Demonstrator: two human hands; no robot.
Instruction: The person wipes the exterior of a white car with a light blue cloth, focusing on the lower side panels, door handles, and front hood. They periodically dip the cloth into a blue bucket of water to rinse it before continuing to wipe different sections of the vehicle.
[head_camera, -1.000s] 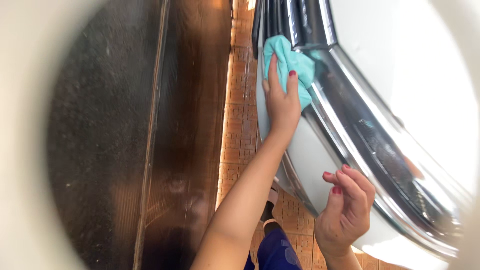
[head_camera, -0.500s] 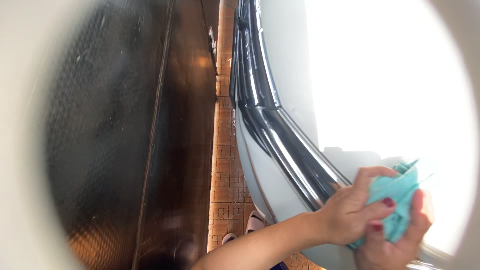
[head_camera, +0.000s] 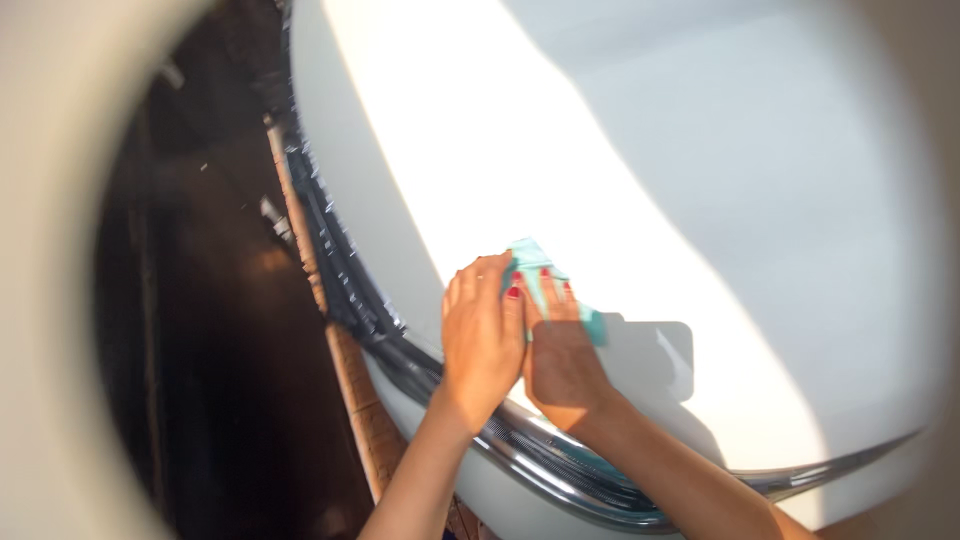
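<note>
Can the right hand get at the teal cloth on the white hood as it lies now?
Probably yes: the right hand already lies flat on the teal cloth on the white hood, with the left hand pressed beside it; nothing blocks it.

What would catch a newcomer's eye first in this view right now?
Most striking is the broad white car hood, filling the upper right, half in glaring sunlight. At lower centre, the left hand and right hand lie side by side on a turquoise cloth, pressed flat on the hood. Below them, the chrome grille trim curves along the hood's edge, with dark paving to the left.
</note>
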